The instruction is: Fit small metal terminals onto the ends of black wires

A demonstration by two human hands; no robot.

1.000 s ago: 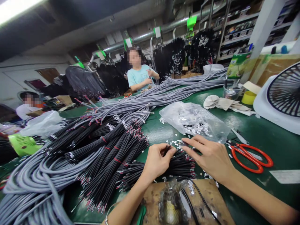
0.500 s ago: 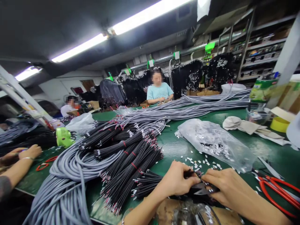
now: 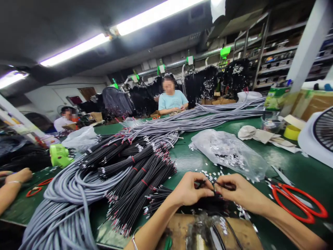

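Observation:
Near the front of the green table my left hand (image 3: 191, 190) is closed, thumb and fingers pinching the end of a thin black cable (image 3: 201, 184). My right hand (image 3: 240, 192) meets it from the other side, its fingertips at the cable. Inside its curled fingers sits a dark tool (image 3: 230, 186), apparently small black snips, mostly hidden. Beneath both hands lie more black cables, partly covered by my left wrist. To the left rest bundles of short black cables (image 3: 142, 185) with red bands and pale, reddish ends. Small white pieces (image 3: 208, 172) lie scattered beyond my hands.
Thick grey cables (image 3: 70, 208) coil at left and run across the back. A clear bag (image 3: 229, 151) of white pieces, red-handled scissors (image 3: 296, 201) and a white fan (image 3: 318, 135) stand right. A brown board (image 3: 179, 227) lies in front. Co-workers sit opposite and left.
The dark blades that showed below my right hand are no longer visible there. My hands have shifted slightly within the view, which has turned to the right and shows more of the fan.

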